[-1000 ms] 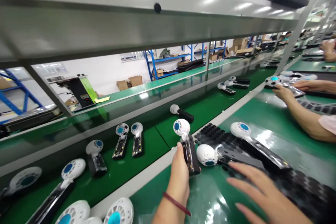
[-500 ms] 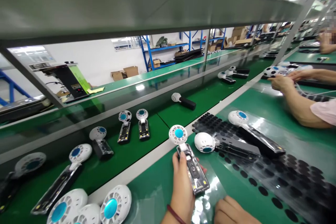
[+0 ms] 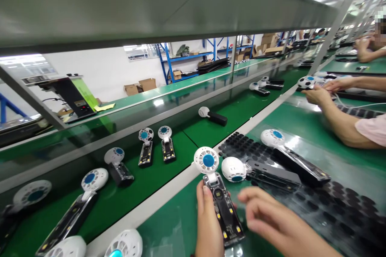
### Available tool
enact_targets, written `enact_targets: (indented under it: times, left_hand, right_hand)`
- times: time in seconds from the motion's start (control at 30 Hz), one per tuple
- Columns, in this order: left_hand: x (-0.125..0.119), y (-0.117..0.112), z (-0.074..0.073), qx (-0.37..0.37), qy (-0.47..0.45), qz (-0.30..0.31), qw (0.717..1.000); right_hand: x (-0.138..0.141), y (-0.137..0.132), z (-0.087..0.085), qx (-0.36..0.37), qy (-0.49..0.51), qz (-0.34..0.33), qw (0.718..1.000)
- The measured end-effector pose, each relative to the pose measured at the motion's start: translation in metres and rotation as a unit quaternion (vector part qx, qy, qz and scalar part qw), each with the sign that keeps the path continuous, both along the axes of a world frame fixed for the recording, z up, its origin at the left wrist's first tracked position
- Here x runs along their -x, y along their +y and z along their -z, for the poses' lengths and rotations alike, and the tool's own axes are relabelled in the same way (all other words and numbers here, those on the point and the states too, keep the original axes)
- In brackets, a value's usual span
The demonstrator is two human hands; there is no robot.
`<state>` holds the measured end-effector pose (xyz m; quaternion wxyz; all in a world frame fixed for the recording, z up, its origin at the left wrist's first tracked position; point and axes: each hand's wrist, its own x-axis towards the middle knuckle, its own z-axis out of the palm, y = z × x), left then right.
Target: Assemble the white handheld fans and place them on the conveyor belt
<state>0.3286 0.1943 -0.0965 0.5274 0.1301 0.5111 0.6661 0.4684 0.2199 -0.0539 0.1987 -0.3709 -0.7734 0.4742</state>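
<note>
My left hand (image 3: 208,221) grips a small handheld fan (image 3: 218,194) by its open black handle, where circuitry and little lights show; its round white head with a blue centre points away from me. My right hand (image 3: 273,219) hovers just right of the handle, fingers loosely curled, index finger stretched toward it, holding nothing that I can see. Two more fans (image 3: 256,170) (image 3: 294,156) lie just beyond on a sheet of black round pads (image 3: 340,204).
A green conveyor belt (image 3: 181,148) on my left carries several fans (image 3: 146,146). White fan heads (image 3: 126,245) sit at the bench's near edge. A co-worker's arms (image 3: 334,110) work at the right. A grey shelf (image 3: 150,4) hangs overhead.
My left hand drew the fan off the belt edge toward me and turned its open handle face up. My right hand pulled back from the pad sheet, then rose beside the handle.
</note>
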Motion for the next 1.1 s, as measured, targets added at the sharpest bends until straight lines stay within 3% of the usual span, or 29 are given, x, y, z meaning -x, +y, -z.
enact_targets:
  times: [0.07, 0.17, 0.43, 1.1]
  left_hand:
    - [0.0, -0.001, -0.002, -0.002, 0.024, -0.013, 1.0]
    - [-0.002, -0.001, -0.004, -0.002, 0.087, -0.039, 0.995]
    - [-0.007, -0.004, -0.015, 0.043, 0.162, -0.027, 0.985]
    - [-0.008, -0.004, -0.019, 0.053, 0.161, -0.033, 0.985]
  right_hand:
    - [0.016, 0.018, -0.02, 0.05, 0.004, 0.042, 0.998]
    - [0.035, 0.031, -0.03, 0.054, 0.012, 0.03, 0.998]
    - [0.043, 0.031, -0.021, -0.026, -0.035, -0.009, 0.999]
    - [0.048, 0.031, -0.023, -0.041, -0.075, -0.005, 0.996]
